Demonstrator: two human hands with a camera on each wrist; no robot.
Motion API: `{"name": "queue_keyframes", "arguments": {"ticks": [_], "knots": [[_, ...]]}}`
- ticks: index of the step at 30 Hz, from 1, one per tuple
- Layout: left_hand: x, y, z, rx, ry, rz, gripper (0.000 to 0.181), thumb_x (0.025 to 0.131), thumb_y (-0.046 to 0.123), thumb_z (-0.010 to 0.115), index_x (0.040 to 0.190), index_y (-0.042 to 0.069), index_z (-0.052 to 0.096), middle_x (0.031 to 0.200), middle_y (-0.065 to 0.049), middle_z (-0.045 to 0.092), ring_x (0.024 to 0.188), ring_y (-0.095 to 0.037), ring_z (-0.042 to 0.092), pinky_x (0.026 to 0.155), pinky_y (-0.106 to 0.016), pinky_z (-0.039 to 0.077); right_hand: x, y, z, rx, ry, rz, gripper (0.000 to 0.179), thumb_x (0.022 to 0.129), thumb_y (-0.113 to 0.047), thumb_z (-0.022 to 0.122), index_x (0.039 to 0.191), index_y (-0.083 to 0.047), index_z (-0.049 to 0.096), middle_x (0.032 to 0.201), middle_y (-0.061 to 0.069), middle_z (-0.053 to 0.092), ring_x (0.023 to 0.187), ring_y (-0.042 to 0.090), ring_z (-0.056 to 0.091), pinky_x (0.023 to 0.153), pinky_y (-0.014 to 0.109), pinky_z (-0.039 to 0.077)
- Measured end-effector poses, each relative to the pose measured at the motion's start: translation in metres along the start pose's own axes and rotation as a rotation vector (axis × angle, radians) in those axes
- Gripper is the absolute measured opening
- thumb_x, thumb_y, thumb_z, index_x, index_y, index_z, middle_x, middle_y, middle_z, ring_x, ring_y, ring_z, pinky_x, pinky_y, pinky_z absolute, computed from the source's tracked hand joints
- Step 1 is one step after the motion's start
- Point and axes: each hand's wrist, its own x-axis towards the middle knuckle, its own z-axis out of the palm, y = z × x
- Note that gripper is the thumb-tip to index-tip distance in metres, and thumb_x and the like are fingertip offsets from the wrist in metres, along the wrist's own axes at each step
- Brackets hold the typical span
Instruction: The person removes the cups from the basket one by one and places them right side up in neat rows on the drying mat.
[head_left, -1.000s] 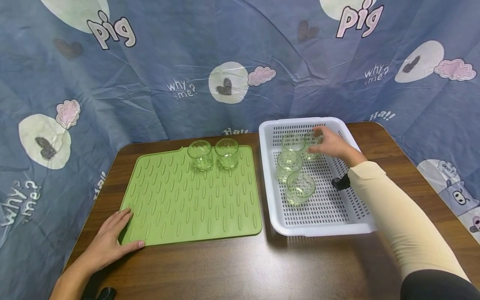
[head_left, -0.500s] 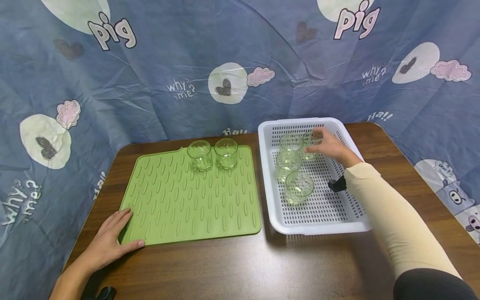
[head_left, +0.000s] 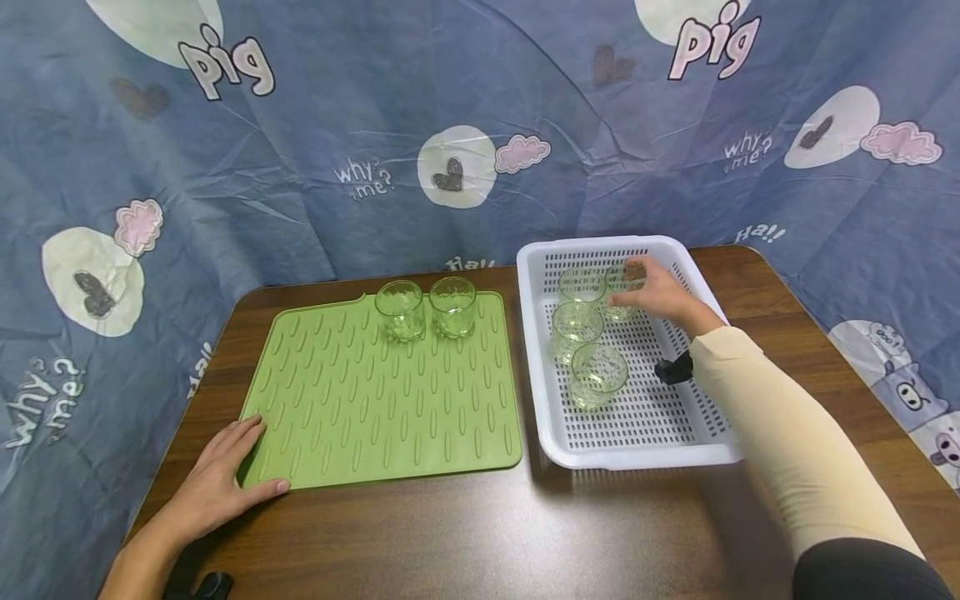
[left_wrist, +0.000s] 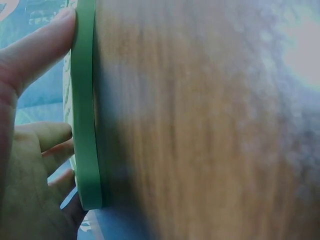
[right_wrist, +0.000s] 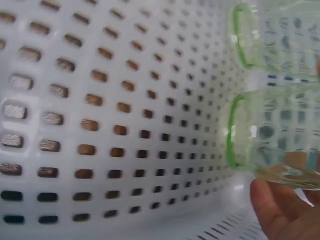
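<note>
At the basket's back right, my right hand [head_left: 660, 292] holds a clear greenish drinking glass [right_wrist: 280, 132], thumb and fingers around its upper part. In the head view the hand partly covers this glass. Three other glasses stand near it in the white basket: one [head_left: 582, 287] beside it, one [head_left: 577, 329] in the middle and one [head_left: 598, 375] nearest me. My left hand [head_left: 213, 483] rests at the front left corner of the green drying mat [head_left: 375, 417], fingers spread and thumb along the front edge. Two more glasses, a left one [head_left: 401, 312] and a right one [head_left: 453, 308], stand upright at the mat's back.
The white perforated basket [head_left: 551, 450] sits to the right of the mat on the brown wooden table [head_left: 480, 533]. A blue printed cloth [head_left: 315, 208] hangs behind the table. A black strap piece [head_left: 673, 369] shows at the right wrist, over the basket.
The view and the right forearm have shifted very slightly. Both hands and all the glasses stay essentially where they were.
</note>
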Motion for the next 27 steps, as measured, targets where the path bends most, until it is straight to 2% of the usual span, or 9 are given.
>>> {"name": "queue_keyframes", "arguments": {"ticks": [4, 9, 15, 27], "knots": [[0.001, -0.001, 0.001, 0.005, -0.001, 0.002, 0.101, 0.080, 0.045, 0.078, 0.153, -0.005, 0.029, 0.158, -0.031, 0.025, 0.145, -0.057, 0.014, 0.101, -0.076, 0.024, -0.005, -0.007, -0.010, -0.072, -0.016, -0.008, 0.093, 0.090, -0.035, 0.071, 0.158, -0.003, 0.015, 0.155, 0.026, 0.033, 0.139, 0.046, 0.039, 0.107, 0.061, 0.042], [0.000, -0.003, 0.002, 0.011, 0.018, 0.007, 0.100, 0.079, 0.044, 0.079, 0.152, -0.007, 0.031, 0.157, -0.031, 0.027, 0.144, -0.057, 0.016, 0.101, -0.076, 0.024, -0.012, -0.021, -0.025, -0.152, 0.015, -0.053, 0.094, 0.088, -0.036, 0.075, 0.155, -0.001, 0.021, 0.151, 0.028, 0.039, 0.137, 0.046, 0.041, 0.104, 0.060, 0.044], [0.000, -0.002, 0.000, 0.019, 0.013, 0.005, 0.100, 0.079, 0.043, 0.079, 0.152, -0.007, 0.031, 0.157, -0.031, 0.027, 0.144, -0.058, 0.017, 0.101, -0.076, 0.024, -0.025, -0.037, -0.041, -0.176, 0.021, -0.040, 0.095, 0.088, -0.039, 0.074, 0.157, -0.003, 0.019, 0.152, 0.025, 0.039, 0.138, 0.046, 0.042, 0.102, 0.060, 0.045], [-0.001, -0.001, -0.001, 0.011, -0.002, -0.009, 0.101, 0.078, 0.043, 0.079, 0.152, -0.005, 0.031, 0.157, -0.031, 0.026, 0.144, -0.057, 0.017, 0.102, -0.076, 0.024, -0.040, -0.073, -0.063, -0.302, 0.049, -0.101, 0.101, 0.084, -0.048, 0.075, 0.158, -0.008, 0.019, 0.153, 0.024, 0.039, 0.136, 0.045, 0.041, 0.104, 0.065, 0.039]]}}
